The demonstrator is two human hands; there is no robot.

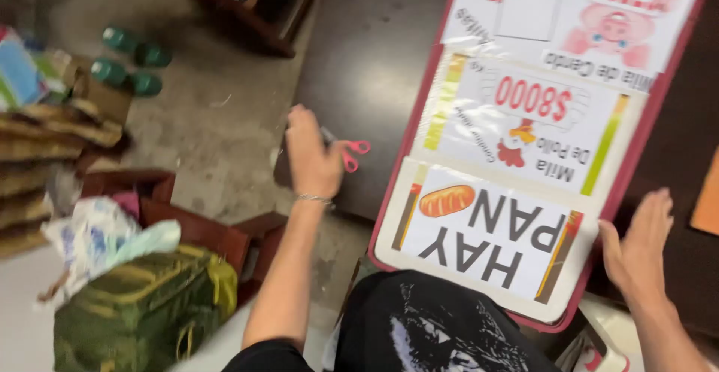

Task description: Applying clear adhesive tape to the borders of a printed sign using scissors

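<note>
A long red-edged board (393, 192) covered with printed paper signs lies on a dark table (367, 65), its near end over my lap. My left hand (311, 155) is at the table's left edge, closed around scissors with pink handles (352, 153). My right hand (640, 241) is open with fingers together, resting against the board's right edge near its lower corner. The nearest sign (487, 237) shows a bread loaf picture; the ones above it show cartoon animals.
A green bag (142, 312) sits on the floor at lower left beside crumpled plastic (97, 237) and red wooden crates (195, 226). Green bottles (127, 61) lie on the concrete floor at upper left. An orange sheet (708, 200) shows at the right edge.
</note>
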